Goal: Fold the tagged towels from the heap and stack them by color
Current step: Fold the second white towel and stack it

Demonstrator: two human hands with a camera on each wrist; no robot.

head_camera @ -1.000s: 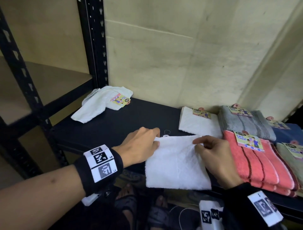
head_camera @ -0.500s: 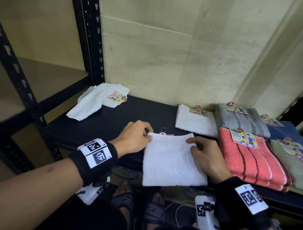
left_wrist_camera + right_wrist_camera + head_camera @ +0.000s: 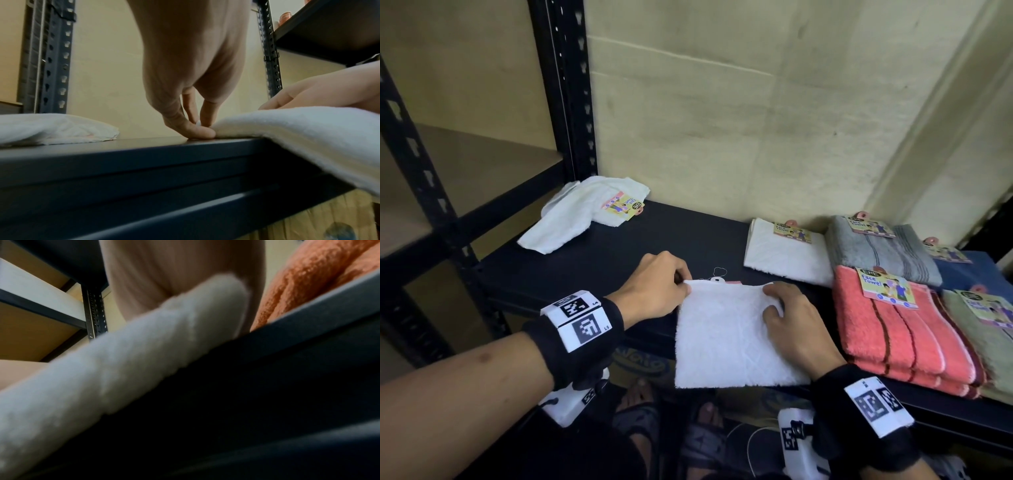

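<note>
A folded white towel lies on the black shelf, its near edge hanging over the shelf's front lip, as the left wrist view confirms. At the towel's far left corner we see the left hand pinching the cloth between thumb and fingertips, the thumb resting on the shelf. At the far right corner the right hand presses down on the towel, its fingers bent over the edge; whether they grip the cloth we cannot tell, since the right wrist view shows only blurred white pile. Just beyond the left hand's fingers a small tag and thread loop peek out from the towel. Past the right hand lies a folded white towel with label, and to that hand's right the coral stack, the grey towel, a blue one and a green one. Far beyond the left hand an unfolded white towel rests by the rack upright.
</note>
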